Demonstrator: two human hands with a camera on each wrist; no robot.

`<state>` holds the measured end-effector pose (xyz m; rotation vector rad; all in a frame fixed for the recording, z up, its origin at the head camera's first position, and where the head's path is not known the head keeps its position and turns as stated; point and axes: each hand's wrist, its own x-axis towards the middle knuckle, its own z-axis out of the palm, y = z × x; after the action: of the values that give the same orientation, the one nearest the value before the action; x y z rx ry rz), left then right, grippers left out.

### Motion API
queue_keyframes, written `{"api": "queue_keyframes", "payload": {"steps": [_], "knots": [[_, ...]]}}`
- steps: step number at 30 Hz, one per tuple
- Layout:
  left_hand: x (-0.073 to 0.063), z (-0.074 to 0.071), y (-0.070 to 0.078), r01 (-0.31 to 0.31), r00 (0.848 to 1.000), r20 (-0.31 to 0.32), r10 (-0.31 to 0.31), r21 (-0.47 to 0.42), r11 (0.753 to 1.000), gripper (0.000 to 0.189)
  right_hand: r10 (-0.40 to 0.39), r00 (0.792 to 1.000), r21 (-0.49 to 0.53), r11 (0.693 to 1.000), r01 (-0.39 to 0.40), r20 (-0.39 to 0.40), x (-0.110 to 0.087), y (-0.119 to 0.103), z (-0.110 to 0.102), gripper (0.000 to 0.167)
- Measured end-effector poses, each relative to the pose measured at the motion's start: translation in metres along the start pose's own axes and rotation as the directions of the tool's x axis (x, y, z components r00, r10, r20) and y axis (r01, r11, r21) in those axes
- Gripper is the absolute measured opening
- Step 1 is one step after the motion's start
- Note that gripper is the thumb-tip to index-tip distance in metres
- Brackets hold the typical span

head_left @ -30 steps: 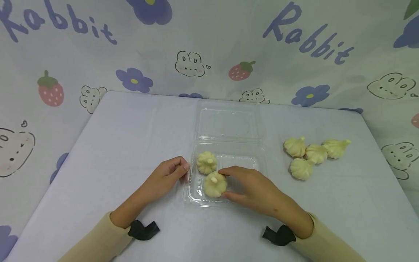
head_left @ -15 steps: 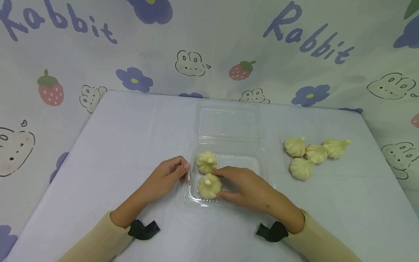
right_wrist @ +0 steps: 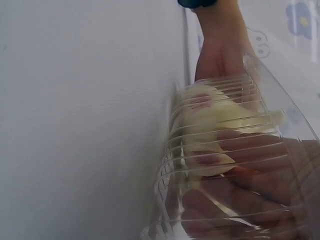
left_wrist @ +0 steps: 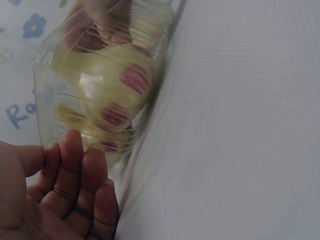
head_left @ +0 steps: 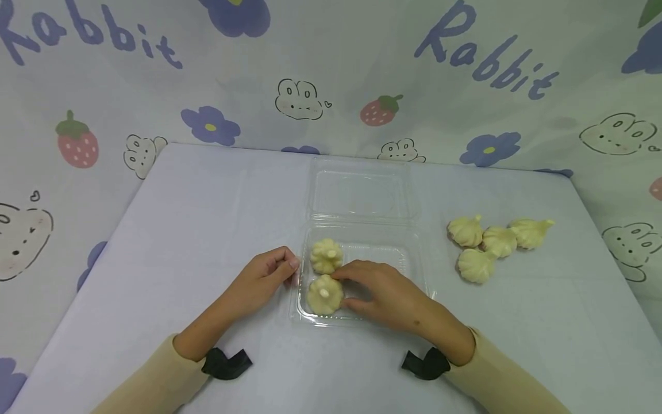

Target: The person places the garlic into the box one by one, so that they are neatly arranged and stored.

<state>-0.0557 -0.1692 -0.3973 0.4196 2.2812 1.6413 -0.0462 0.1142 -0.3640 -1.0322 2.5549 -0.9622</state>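
Note:
A clear plastic clamshell box (head_left: 385,233) lies open at mid-table, its lid (head_left: 362,192) folded back. My left hand (head_left: 266,276) pinches the box's left rim, thumb against fingertips. Inside, along the left wall, are two garlic bulbs: the far one (head_left: 327,256) and the near one (head_left: 324,294), both stem up. With thumb and fingers my right hand (head_left: 390,296) holds the near garlic bulb by its right side. Through the ribbed wall, purplish patches show low on the bulbs (left_wrist: 120,90) in the left wrist view.
Several garlic bulbs (head_left: 499,241) lie in a cluster on the white cloth right of the box. A patterned curtain (head_left: 341,63) hangs behind the table's far edge. Beige sleeves (head_left: 155,374) with black straps (head_left: 226,363) cover the forearms.
The near garlic bulb has shifted left with my right hand, against the left wall and in line with the far bulb. My left hand stays at the rim.

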Motion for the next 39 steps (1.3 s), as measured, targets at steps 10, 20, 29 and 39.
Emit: {"api": "queue_keyframes", "payload": {"steps": [10,20,29,39], "knots": [[-0.0011,-0.0005,-0.0012,-0.004,1.000,-0.004,0.004,-0.003,1.000,0.024,0.010,1.000,-0.018,1.000,-0.010,-0.015,0.0008,-0.0003,0.0034,0.045],[-0.0007,-0.0001,-0.0015,-0.010,1.000,-0.002,0.010,-0.006,1.000,0.024,0.019,1.000,-0.022,1.000,-0.020,-0.018,0.0006,-0.0004,0.0032,0.045],[-0.0017,0.0005,-0.0006,-0.006,1.000,0.000,0.006,-0.001,1.000,0.025,0.020,1.000,-0.021,1.000,-0.020,-0.008,-0.0009,0.0002,0.0018,0.043],[-0.0013,0.0002,-0.0004,-0.008,1.000,-0.001,0.008,-0.005,1.000,0.024,0.022,1.000,-0.024,0.999,-0.023,-0.005,-0.0034,-0.0018,-0.0038,0.046]]}}
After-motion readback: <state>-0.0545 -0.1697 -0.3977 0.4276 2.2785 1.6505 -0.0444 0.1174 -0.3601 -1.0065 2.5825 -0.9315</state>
